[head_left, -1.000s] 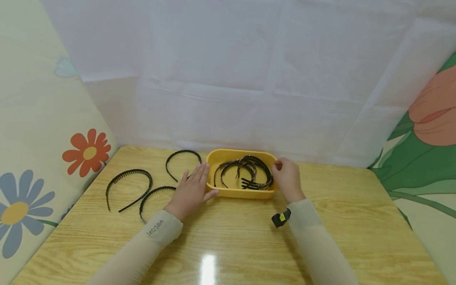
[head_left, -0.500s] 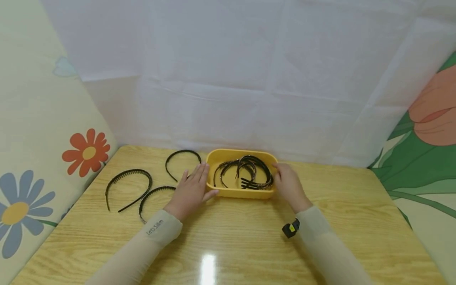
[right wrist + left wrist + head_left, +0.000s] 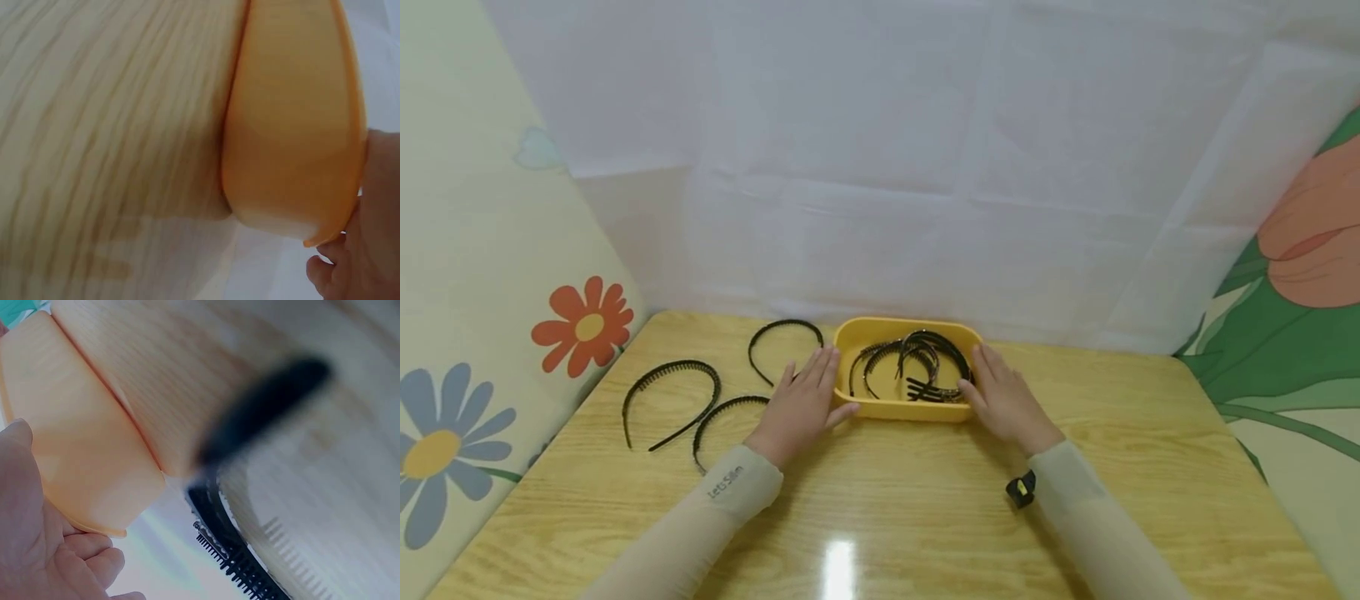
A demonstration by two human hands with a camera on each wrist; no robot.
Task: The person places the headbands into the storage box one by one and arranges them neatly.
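Observation:
A yellow plastic bin (image 3: 917, 410) stands near the back of the table, with several black and patterned headbands (image 3: 953, 345) piled inside. My left hand (image 3: 797, 407) rests along its left end, fingers straight and thumb spread toward the front rim. At the opposite end my right hand (image 3: 1011, 402) touches the rim with straight fingers, its thumb over the front right corner. In the left wrist view, the fingers lie against the rim of the bin (image 3: 87, 425). The right wrist view has the bin's outer wall (image 3: 290, 119) beside the right hand (image 3: 382, 231).
Left of the bin lie three loose black headbands: a toothed one (image 3: 679, 364) at far left, a thin one (image 3: 784, 322) at the back, and another (image 3: 726, 405) partly behind the left hand. A white cloth (image 3: 880, 183) hangs behind the wooden table (image 3: 910, 517).
My right hand has gone from bent fingers at the bin's right rim to straight fingers laid along it, the wrist shifting right. The left hand and the headbands stay put.

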